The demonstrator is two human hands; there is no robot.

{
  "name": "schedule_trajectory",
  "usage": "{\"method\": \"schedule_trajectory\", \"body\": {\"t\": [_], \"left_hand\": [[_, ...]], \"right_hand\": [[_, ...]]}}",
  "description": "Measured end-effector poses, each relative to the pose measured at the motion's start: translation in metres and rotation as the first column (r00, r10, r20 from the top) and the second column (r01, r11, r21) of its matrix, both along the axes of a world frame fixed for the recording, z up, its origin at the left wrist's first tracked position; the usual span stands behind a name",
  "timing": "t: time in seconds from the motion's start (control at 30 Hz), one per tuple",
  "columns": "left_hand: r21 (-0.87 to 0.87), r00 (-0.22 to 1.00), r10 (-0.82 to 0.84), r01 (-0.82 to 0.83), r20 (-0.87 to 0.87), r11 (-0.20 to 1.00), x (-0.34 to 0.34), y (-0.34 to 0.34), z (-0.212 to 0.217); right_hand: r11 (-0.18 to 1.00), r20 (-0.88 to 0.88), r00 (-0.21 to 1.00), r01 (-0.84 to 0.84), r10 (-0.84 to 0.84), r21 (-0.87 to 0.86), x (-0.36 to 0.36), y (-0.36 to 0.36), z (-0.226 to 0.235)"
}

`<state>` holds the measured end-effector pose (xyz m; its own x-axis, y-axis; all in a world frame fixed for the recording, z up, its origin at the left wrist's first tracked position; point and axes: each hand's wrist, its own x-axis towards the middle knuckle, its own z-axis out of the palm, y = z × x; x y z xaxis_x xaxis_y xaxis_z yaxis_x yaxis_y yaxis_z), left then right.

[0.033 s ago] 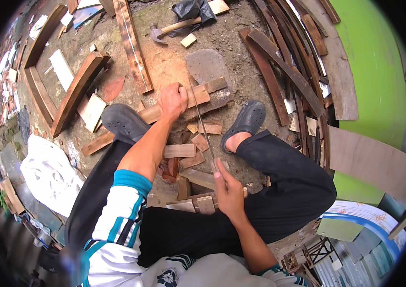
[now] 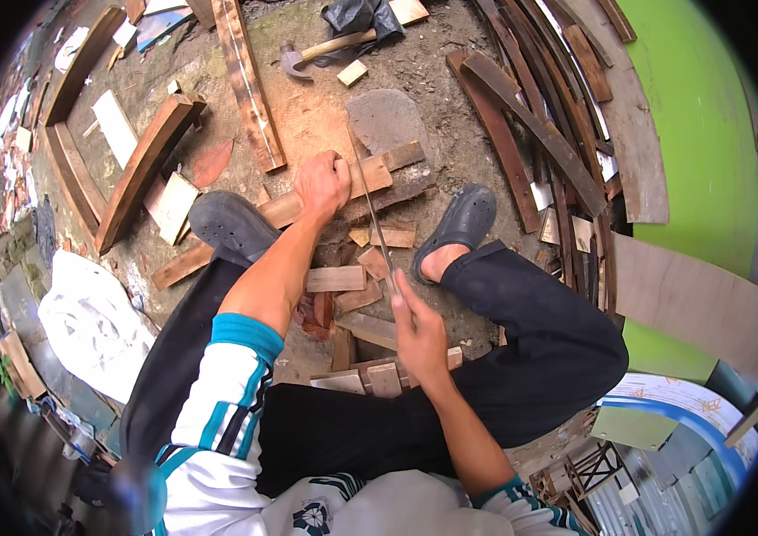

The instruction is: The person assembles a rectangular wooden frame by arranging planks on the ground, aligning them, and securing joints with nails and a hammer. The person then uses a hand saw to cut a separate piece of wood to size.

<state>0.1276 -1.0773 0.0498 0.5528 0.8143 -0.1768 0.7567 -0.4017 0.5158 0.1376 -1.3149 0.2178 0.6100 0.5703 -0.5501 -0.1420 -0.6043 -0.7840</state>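
Note:
A long wooden strip [image 2: 283, 211] lies slantwise between my feet, its far right end raised on other wood. My left hand [image 2: 321, 185] is closed over this strip and presses it from above. Just right of those fingers, a handsaw's thin blade [image 2: 372, 207] crosses the strip edge-up to me. My right hand [image 2: 419, 338] grips the saw's handle end, nearer my body; the handle is mostly hidden in the fingers. Short wooden offcuts [image 2: 336, 280] are scattered below the strip. Orange-brown sawdust [image 2: 312, 116] covers the ground beyond it.
A claw hammer [image 2: 334, 48] lies at the far side beside a black plastic bag [image 2: 363, 20]. A long board [image 2: 249, 85] points toward my left hand. Dark planks [image 2: 535, 134] are piled on the right, curved timbers [image 2: 149, 174] and a white sack [image 2: 93, 326] on the left.
My right hand has moved slightly away from my body and a little left, pushing the saw forward across the strip. My left hand and the strip stay in place.

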Motion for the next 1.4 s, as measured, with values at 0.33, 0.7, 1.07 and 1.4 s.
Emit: {"method": "schedule_trajectory", "body": {"t": [0.33,0.7,1.07,1.4], "left_hand": [[0.027,0.998,0.0,-0.002,0.056,1.0,0.004,0.009,-0.011],[-0.028,1.0,-0.006,0.006,-0.004,1.0,-0.002,0.01,-0.01],[-0.066,1.0,-0.017,0.016,-0.012,0.998,-0.001,0.005,-0.008],[-0.02,1.0,-0.008,0.009,0.018,1.0,0.013,0.007,-0.003]], "right_hand": [[0.998,0.002,0.999,0.033,-0.033,0.054,-0.021,-0.036,0.031],[0.999,0.063,0.997,-0.049,0.049,-0.004,-0.002,-0.003,-0.007],[0.999,0.054,0.998,0.012,-0.014,0.03,0.02,0.065,-0.029],[0.999,0.066,0.998,0.025,-0.022,-0.04,0.035,0.094,-0.052]]}}
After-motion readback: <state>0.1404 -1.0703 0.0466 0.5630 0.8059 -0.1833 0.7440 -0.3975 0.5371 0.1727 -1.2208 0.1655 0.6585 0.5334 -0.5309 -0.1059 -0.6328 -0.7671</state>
